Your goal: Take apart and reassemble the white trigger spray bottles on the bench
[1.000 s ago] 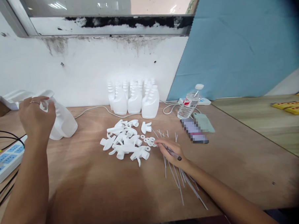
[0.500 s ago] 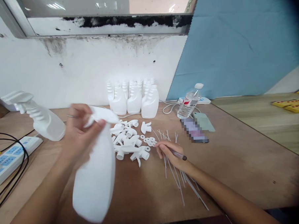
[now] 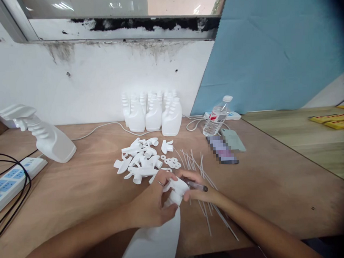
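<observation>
My left hand (image 3: 152, 204) is wrapped round the neck of a white spray bottle (image 3: 154, 244) that lies tilted at the table's near edge, its trigger head (image 3: 178, 187) pointing away from me. My right hand (image 3: 199, 188) touches that trigger head and pinches a dark pen (image 3: 195, 185). Just beyond the hands lies a heap of loose white trigger heads (image 3: 140, 162) with small white rings (image 3: 172, 162) beside it. Thin white dip tubes (image 3: 205, 209) are scattered under and right of my right wrist.
A cluster of capless white bottles (image 3: 152, 112) stands at the back wall. Another finished spray bottle (image 3: 44, 136) lies at the left, near a power strip (image 3: 9, 183) with black cables. A water bottle (image 3: 217, 117) and two phones (image 3: 226, 147) lie right of centre.
My left hand has carried the spray bottle from the left side of the table down to the near edge by my right hand. My right hand has drawn back from the rings to the bottle's head.
</observation>
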The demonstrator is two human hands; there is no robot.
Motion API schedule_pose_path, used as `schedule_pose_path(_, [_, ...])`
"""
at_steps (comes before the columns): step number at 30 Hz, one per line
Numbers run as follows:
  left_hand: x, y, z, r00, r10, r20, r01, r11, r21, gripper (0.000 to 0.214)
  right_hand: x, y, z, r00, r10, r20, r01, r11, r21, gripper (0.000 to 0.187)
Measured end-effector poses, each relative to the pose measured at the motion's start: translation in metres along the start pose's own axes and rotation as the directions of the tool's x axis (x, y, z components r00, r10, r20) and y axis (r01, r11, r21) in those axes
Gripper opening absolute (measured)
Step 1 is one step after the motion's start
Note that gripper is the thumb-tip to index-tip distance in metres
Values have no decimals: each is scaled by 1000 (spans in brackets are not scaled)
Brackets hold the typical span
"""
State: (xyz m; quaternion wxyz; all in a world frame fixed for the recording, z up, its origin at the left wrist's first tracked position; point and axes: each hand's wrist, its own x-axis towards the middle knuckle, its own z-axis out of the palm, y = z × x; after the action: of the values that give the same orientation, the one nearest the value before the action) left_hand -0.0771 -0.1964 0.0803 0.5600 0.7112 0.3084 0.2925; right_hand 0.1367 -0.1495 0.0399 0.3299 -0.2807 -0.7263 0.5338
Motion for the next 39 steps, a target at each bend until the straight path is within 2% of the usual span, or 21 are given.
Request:
schedule_pose_path(2, [-1,-5,3,1000,20,0,-20,997,73,53,1,-1,1,997,74,-7,-74,997,5,41])
schedule_pose_path(4, [-1,-10,5,999,-13,-29,16,996,87,62,3,-5,1,991,129,-35,-128,992,16,34])
schedule_pose_path(7, [1,-14,4,990,-115,-79,117,993,11,82,4,-8,-1,983,135,-123,-130,990,53,30])
schedule_pose_path(9, [3,-12,0,981,-180,-71,180,984,-12,94,4,-7,-5,967,118,-224,-108,992,59,29])
schedule_pose_path(11, [4,-6,-6,973,-231,-20,232,972,28,97,4,-5,-11,929,106,-355,-89,994,65,28])
schedule_pose_path(13, [4,0,-11,955,-293,51,284,950,131,90,3,-3,-18,876,82,-476,-65,997,51,28])
schedule_pose_path(15, [2,5,-15,935,-348,73,322,916,239,81,3,-2,-25,845,35,-534,-42,999,-2,26])
schedule_pose_path(16, [1,7,-16,929,-365,61,336,901,274,79,3,-1,-28,848,19,-530,-36,999,-21,26])
schedule_pose_path(18, [0,8,-16,929,-370,12,349,885,307,78,4,3,-32,886,38,-462,-43,999,1,30])
schedule_pose_path(20, [-2,7,-15,930,-367,-13,352,881,316,77,5,10,-36,930,112,-351,-82,992,99,37])
schedule_pose_path(22, [-3,6,-14,925,-379,-17,364,873,324,78,6,16,-38,954,184,-236,-135,969,208,42])
schedule_pose_path(25, [-3,7,-14,921,-389,-20,373,868,327,81,5,18,-42,963,253,-90,-215,928,305,42])
schedule_pose_path(28, [-2,9,-16,925,-377,37,351,889,295,79,3,13,-46,952,304,18,-296,909,292,38])
schedule_pose_path(33, [5,8,-26,899,-422,116,395,896,204,89,0,11,-46,937,349,2,-336,901,275,41])
schedule_pose_path(35, [8,6,-32,878,-449,163,430,892,140,83,-1,12,-44,944,330,-22,-311,909,279,45])
schedule_pose_path(37, [11,5,-38,858,-454,240,456,889,50,69,0,8,-42,963,262,-56,-240,935,260,45])
schedule_pose_path(39, [13,4,-42,844,-442,302,477,877,-50,59,1,1,-42,986,144,-85,-123,969,214,37])
